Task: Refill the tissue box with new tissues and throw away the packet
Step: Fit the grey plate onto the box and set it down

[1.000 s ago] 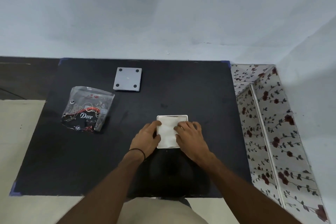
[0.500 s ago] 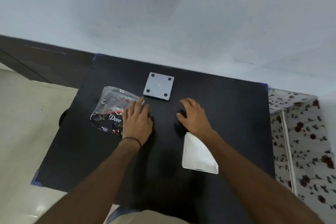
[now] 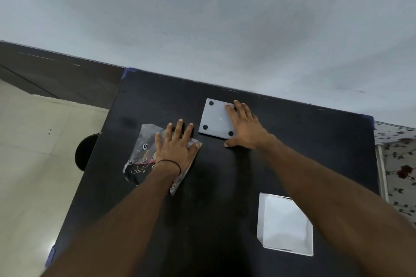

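On the black table lies a clear plastic tissue packet with dark print, left of centre. My left hand rests flat on it, fingers spread. A grey square lid with black round feet facing up lies at the back of the table. My right hand lies over its right part, fingers on top and thumb on the table at its near corner. The white tissue box stands near the front right, its open top showing white tissues, with my right forearm passing beside it.
A pale wall runs behind the table. Cream floor tiles and a dark round object lie to the left, below the table's edge. A rose-patterned surface adjoins the table's right side.
Both hands left the tissue box and reached forward. The left hand moved onto the packet, the right hand onto the grey lid. The view swung left, so the box now appears lower right.
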